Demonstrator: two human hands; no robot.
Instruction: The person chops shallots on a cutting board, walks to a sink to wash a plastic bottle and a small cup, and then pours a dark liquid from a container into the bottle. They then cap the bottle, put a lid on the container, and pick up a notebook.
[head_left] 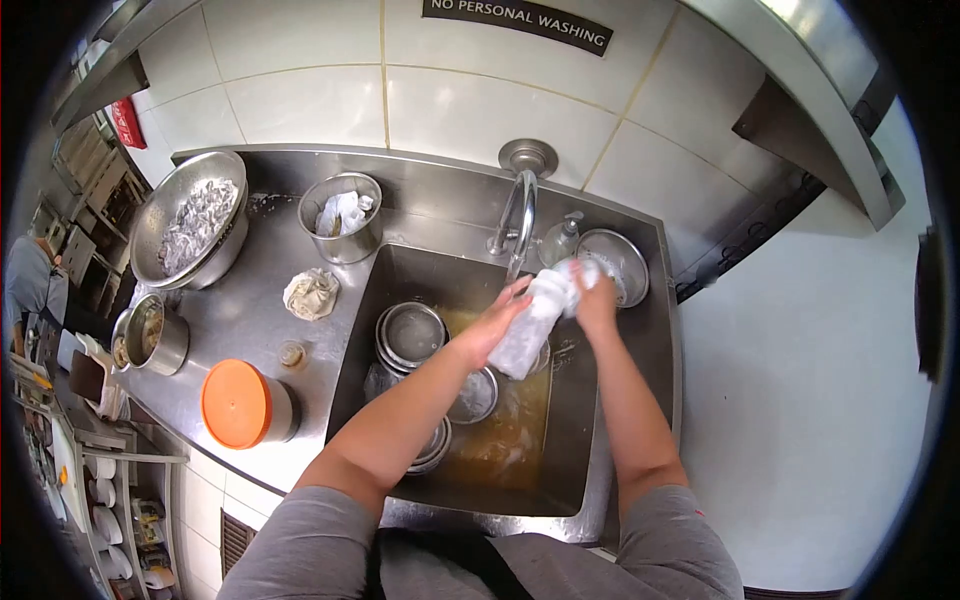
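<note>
Over the sink, my left hand (486, 333) grips the side of a whitish, soapy container (522, 342), held tilted just below the running faucet (522, 215). My right hand (596, 298) closes around the white, foamy upper end of it; whether a cloth or sponge is in that hand, I cannot make out. Below, several round metal containers (415, 333) sit stacked and scattered in the sink (572, 440), with cloudy brownish water (510, 450) at the bottom. Right beside my right hand are a soap pump bottle (560, 240) and a round metal bowl (622, 262) with suds.
On the steel counter to the left stand a large metal bowl (150, 225), a metal pot with white contents (341, 245), smaller pots (168, 343), a crumpled cloth (311, 295) and an orange-lidded tub (237, 404). Another person (30, 275) is at far left. A metal shelf (810, 110) overhangs at right.
</note>
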